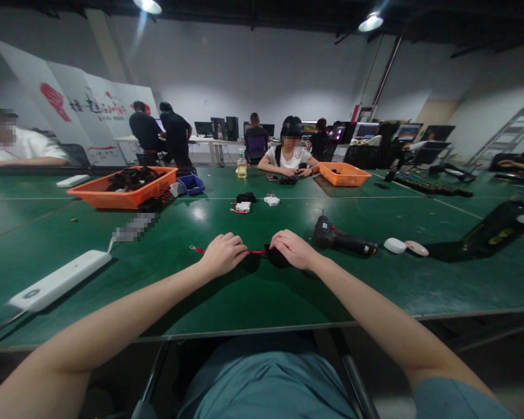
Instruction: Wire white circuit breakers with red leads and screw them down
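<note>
Over the green surface [227,311], between the person and two white pieces, the left hand [224,254] pinches a red cable [257,252] while the right hand [293,249] grips the black part [276,258] it runs to, beside a black power tool [344,240].

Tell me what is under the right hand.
Under the right hand, part of a black piece shows, with a red wire between it and the left hand. The right hand covers the rest, so its full shape cannot be seen.
</note>
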`<state>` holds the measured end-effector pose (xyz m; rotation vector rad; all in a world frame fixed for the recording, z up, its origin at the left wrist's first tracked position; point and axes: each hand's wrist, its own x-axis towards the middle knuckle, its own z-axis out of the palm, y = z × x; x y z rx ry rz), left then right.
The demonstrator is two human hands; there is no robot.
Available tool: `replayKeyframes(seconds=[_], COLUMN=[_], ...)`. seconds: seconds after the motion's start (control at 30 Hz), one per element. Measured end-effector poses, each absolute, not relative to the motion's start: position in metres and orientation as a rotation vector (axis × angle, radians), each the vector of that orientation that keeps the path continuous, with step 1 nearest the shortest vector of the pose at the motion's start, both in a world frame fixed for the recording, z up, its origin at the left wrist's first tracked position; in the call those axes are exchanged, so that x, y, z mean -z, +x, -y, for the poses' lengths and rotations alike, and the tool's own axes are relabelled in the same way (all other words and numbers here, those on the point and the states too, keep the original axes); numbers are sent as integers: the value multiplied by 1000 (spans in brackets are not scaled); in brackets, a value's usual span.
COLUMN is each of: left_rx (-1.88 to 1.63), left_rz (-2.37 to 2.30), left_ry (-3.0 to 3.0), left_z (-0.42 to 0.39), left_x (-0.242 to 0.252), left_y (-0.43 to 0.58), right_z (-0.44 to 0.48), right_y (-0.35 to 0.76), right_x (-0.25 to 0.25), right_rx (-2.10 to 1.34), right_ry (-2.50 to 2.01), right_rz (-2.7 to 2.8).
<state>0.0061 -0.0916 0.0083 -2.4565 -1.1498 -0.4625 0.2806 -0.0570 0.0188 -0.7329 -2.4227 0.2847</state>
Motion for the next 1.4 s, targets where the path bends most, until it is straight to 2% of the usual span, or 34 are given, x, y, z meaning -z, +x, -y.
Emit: replayKeyframes(seconds=[1.4], left_rx=[473], left_rz=[1151], left_ry=[-2463], left_z=[90], left_x=[-7], left_y=[7], right_z=[57], right_y=[282], right_x=[-18], right_rx=[-287], right_ry=[-779], right_rz=[2422])
